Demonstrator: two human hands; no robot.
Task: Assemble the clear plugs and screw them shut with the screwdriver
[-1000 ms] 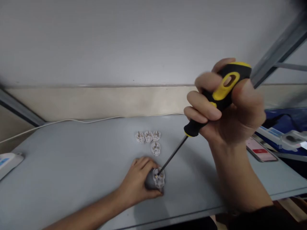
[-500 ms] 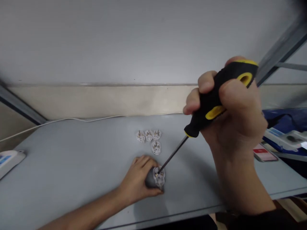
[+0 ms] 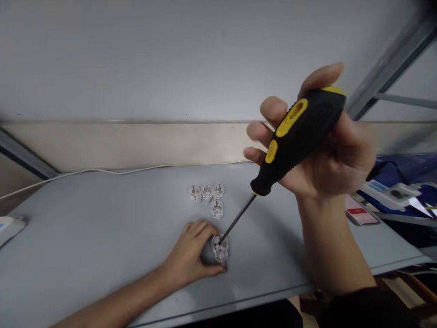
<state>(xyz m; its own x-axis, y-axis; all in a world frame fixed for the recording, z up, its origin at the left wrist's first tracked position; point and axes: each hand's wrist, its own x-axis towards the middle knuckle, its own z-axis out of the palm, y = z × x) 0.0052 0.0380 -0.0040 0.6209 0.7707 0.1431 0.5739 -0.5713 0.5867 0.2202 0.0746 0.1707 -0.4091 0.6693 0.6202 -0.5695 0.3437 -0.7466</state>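
Note:
My left hand (image 3: 187,257) lies on the table, with thumb and fingers pinching a clear plug (image 3: 221,254) from either side. A screwdriver (image 3: 300,134) with a black and yellow handle slants down to the left, its tip on the top of that plug. Around its handle is my right hand (image 3: 341,157), with the fingers loosened along the far side and the palm behind it. Just beyond my left hand sits a single clear plug (image 3: 216,209), pins upward. Behind that one, several more clear plugs (image 3: 206,192) stand in a row.
The grey table (image 3: 102,237) meets a pale wall, and a white cable (image 3: 119,173) runs along its back edge. On the right are a phone (image 3: 363,212) and a white power strip (image 3: 385,193). Another white device (image 3: 10,228) is at the left edge.
My right fingers have loosened and the screwdriver handle has turned, showing different yellow patches. The tip remains on the plug. The whole view has shifted slightly, so things appear farther left.

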